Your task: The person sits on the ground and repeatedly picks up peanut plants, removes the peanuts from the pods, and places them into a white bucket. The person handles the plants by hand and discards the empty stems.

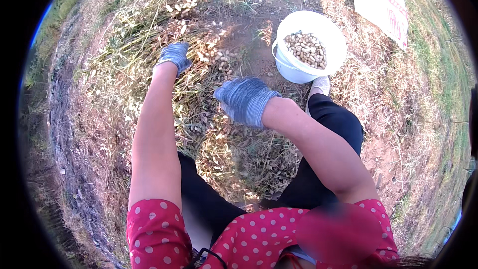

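Pulled peanut plants [145,31] lie in a heap before me, their pods [220,58] bunched at the root end. My left hand [174,58], in a grey-blue knit glove, is closed over stems near those pods; its fingertips are hidden. Nearer to me, my right hand [246,101] wears a matching glove and hovers over the plants with curled fingers. Whether anything sits inside that hand cannot be seen. To its upper right stands a white plastic bucket [295,73], partly filled with unshelled peanuts [306,49].
A white sack with red print [384,7] lies at the upper right. My shoe [322,85] is against the near side of the bucket. Dry stalks and leaves [261,157] cover the ground between my legs. More pods [185,5] lie at the far end of the heap.
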### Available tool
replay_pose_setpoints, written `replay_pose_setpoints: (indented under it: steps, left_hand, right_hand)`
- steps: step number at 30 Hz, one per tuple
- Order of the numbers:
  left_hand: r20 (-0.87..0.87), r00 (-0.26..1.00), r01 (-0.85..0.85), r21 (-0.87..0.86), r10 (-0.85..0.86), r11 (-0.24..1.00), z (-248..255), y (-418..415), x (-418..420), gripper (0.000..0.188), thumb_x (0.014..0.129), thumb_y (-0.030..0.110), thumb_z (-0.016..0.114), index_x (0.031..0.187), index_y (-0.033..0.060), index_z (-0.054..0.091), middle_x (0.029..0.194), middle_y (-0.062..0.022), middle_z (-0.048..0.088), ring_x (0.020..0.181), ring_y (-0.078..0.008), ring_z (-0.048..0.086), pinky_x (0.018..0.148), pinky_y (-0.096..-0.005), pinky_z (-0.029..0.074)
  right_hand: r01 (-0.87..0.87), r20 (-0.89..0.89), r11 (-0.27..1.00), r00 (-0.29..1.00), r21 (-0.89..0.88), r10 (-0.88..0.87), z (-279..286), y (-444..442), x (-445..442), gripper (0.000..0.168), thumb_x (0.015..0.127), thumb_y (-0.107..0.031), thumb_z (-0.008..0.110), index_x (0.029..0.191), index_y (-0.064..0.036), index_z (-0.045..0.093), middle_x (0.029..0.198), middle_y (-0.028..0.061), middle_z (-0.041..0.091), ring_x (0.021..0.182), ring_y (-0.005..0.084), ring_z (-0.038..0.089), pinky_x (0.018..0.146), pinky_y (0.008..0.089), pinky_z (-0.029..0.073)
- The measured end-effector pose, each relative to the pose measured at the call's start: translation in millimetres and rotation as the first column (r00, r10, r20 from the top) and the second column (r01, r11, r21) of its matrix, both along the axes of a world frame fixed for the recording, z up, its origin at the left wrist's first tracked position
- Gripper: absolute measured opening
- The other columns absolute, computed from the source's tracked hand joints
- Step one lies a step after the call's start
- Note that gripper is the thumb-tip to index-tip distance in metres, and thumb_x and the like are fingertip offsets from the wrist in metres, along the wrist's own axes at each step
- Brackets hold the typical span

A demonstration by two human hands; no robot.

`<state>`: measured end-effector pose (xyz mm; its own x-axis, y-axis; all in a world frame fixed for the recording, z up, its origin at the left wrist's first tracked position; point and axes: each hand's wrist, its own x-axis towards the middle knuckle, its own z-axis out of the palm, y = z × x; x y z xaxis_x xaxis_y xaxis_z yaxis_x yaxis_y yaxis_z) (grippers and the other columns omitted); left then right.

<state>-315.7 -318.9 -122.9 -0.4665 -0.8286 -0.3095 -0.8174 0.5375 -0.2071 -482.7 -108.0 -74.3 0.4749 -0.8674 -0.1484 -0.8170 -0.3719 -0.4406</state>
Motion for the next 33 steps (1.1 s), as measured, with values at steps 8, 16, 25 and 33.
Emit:
replay_pose_setpoints:
  steps: [8, 16, 25, 33]
  left_hand:
    - [0.057, 0.950, -0.312, 0.150, 0.307, 0.938, -70, -21, 2, 0.084, 0.069, 0.030, 0.077, 0.138, 0.0158, 0.033, 0.123, -0.0198, 0.054, 0.112, -0.0351, 0.054, 0.096, -0.0409, 0.042]
    - [-0.334, 0.910, -0.269, -0.025, 0.245, 0.963, -42, -17, 4, 0.052, 0.073, 0.028, 0.070, 0.121, 0.0150, 0.056, 0.117, -0.0167, 0.058, 0.110, -0.0325, 0.054, 0.095, -0.0398, 0.042]
    - [-0.088, 0.935, -0.349, -0.376, 0.342, 0.858, -11, -52, 20, 0.070, 0.082, 0.030, 0.057, 0.142, 0.0113, 0.026, 0.146, -0.0109, 0.028, 0.138, -0.0283, 0.019, 0.111, -0.0460, 0.017]
    - [-0.446, 0.754, -0.585, -0.119, 0.483, 0.802, -31, -70, 37, 0.048, 0.086, 0.045, 0.047, 0.108, 0.0046, 0.062, 0.110, -0.0204, 0.061, 0.106, -0.0318, 0.055, 0.092, -0.0397, 0.039]
  right_hand:
    - [-0.113, -0.137, 0.984, 0.982, 0.138, 0.132, 4, -9, 4, 0.028, 0.073, -0.006, 0.062, 0.101, -0.004, 0.060, 0.096, 0.0161, 0.063, 0.094, 0.0308, 0.063, 0.079, 0.0411, 0.051]
    - [-0.120, -0.130, 0.985, 0.982, 0.121, 0.136, 2, -6, 8, 0.029, 0.072, -0.006, 0.064, 0.100, -0.004, 0.060, 0.097, 0.0155, 0.063, 0.095, 0.0308, 0.062, 0.079, 0.0411, 0.051]
    - [-0.131, -0.166, 0.974, 0.973, 0.186, 0.163, 1, -7, 6, 0.031, 0.073, -0.008, 0.064, 0.103, -0.003, 0.060, 0.098, 0.0158, 0.063, 0.093, 0.0301, 0.063, 0.078, 0.0405, 0.051]
    - [-0.135, -0.137, 0.981, 0.978, 0.139, 0.154, -6, -7, 7, 0.030, 0.071, -0.009, 0.065, 0.100, -0.004, 0.060, 0.097, 0.0148, 0.064, 0.093, 0.0302, 0.063, 0.077, 0.0408, 0.051]
